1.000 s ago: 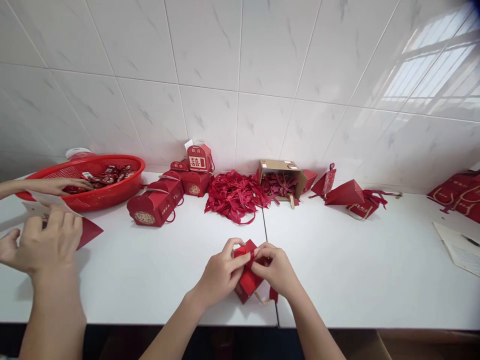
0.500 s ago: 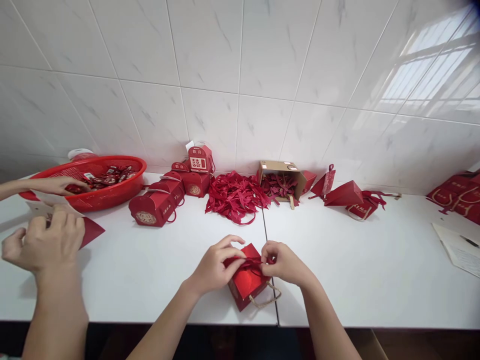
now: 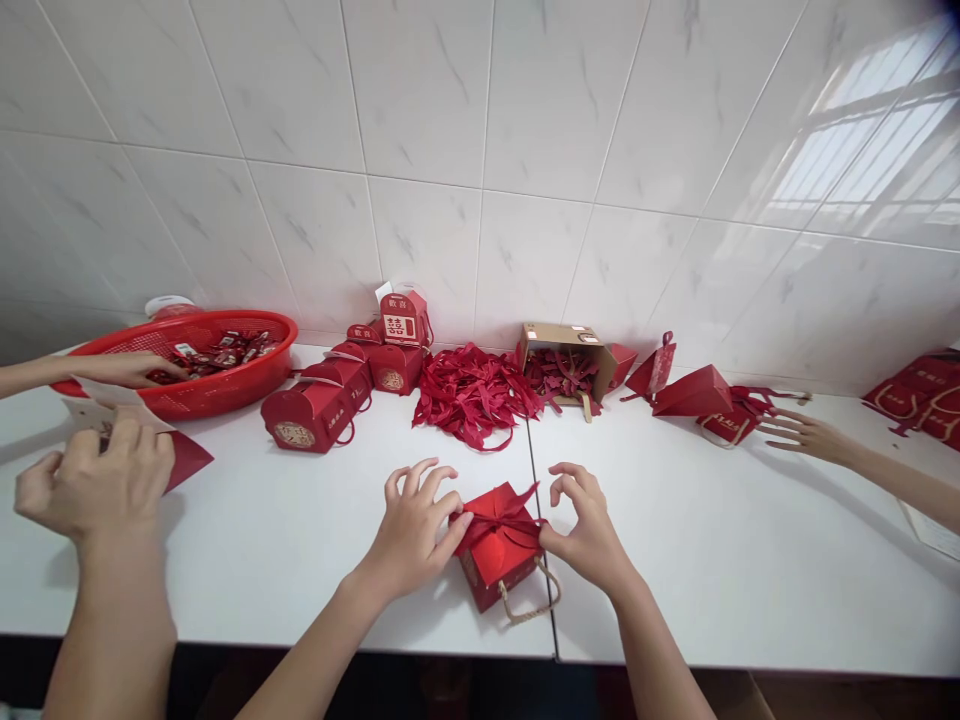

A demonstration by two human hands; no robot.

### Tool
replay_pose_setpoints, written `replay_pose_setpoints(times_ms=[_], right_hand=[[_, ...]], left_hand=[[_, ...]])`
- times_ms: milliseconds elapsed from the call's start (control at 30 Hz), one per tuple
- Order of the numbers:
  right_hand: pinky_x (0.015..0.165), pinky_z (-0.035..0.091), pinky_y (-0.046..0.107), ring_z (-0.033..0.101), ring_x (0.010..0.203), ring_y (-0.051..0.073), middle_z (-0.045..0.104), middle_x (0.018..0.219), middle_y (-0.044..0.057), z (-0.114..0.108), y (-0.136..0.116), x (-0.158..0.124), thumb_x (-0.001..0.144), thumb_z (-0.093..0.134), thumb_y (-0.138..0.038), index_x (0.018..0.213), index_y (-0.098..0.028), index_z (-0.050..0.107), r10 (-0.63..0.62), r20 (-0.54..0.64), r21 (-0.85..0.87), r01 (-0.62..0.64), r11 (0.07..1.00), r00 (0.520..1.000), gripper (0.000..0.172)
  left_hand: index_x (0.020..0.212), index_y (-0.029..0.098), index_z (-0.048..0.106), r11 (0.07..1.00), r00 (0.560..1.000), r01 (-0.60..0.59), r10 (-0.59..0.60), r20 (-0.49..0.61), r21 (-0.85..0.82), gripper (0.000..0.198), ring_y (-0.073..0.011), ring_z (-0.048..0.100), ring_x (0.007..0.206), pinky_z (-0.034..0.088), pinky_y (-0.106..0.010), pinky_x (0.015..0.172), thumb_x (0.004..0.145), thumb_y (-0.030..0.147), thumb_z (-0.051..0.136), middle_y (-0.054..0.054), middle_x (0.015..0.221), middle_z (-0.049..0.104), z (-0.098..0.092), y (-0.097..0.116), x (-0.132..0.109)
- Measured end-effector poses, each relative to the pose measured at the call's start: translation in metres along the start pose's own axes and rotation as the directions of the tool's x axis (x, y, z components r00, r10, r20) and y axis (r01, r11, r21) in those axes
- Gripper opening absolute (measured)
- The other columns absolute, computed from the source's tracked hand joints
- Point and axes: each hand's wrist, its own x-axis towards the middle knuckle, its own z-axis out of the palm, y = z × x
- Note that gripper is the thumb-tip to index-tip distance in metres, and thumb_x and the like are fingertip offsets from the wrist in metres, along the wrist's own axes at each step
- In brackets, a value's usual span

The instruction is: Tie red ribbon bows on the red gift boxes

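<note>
In front of me on the white table stands a red gift box (image 3: 491,577) with a twisted rope handle (image 3: 536,610) on its near right side. A dark red ribbon (image 3: 496,523) is tied in a bow across its top, one tail sticking up. My left hand (image 3: 415,522) pinches the bow's left loop between thumb and forefinger, other fingers raised. On the opposite side, my right hand (image 3: 589,525) pinches the bow's right end, its upper fingers curled in the air.
A co-worker's hands (image 3: 120,470) at left hold a red paper package and reach into a red basket (image 3: 281,345) of wrapped sweets. Red boxes (image 3: 307,410), a ribbon heap (image 3: 476,395) and a carton (image 3: 611,365) line the wall. Another person's hand (image 3: 814,437) reaches in from the right.
My hands have moved apart, and the bunched ribbon now shows as a spread bow. At the right, another person's hand has come in beside a small red box.
</note>
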Motion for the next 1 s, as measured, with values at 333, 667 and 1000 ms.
replay_pose_setpoints(times_ms=[333, 667, 1000], right_hand=[[0.108, 0.031, 0.044, 0.039, 0.132, 0.028, 0.043, 0.137, 0.012, 0.02, 0.015, -0.029, 0.08, 0.062, -0.038, 0.116, -0.025, 0.047, -0.061, 0.12, 0.456, 0.0, 0.89, 0.991, 0.042], [0.109, 0.03, 0.055, 0.028, 0.137, 0.039, 0.029, 0.149, 0.017, 0.016, 0.07, -0.038, 0.059, 0.078, -0.05, 0.148, -0.021, 0.018, 0.381, -0.183, 0.454, -0.266, 0.85, 0.906, 0.111], [0.085, 0.053, 0.041, 0.059, 0.103, 0.021, 0.057, 0.123, 0.008, 0.013, 0.038, -0.023, 0.091, 0.055, -0.035, 0.118, -0.022, 0.057, 0.287, -0.225, 0.327, -0.205, 0.922, 0.931, 0.03]], left_hand=[[0.092, 0.021, 0.051, 0.868, 0.991, 0.134, -0.105, 0.087, -0.479, 0.014, -0.0193, 0.057, 0.105, 0.049, -0.036, 0.092, 0.095, 0.028, 0.039, -0.009, 0.114, 0.054, 0.021, 0.003, -0.026], [0.138, 0.035, 0.021, 0.594, 0.945, 0.258, -0.32, 0.07, -0.762, 0.047, -0.0245, 0.036, 0.137, 0.04, -0.046, 0.107, 0.096, 0.034, 0.041, -0.01, 0.15, 0.028, 0.053, 0.015, -0.038], [0.147, 0.039, 0.023, 0.702, 0.992, -0.006, 0.096, 0.086, -0.712, 0.056, -0.0285, 0.018, 0.144, 0.021, -0.055, 0.116, 0.094, 0.041, 0.043, -0.003, 0.156, 0.026, 0.054, 0.068, -0.021]])
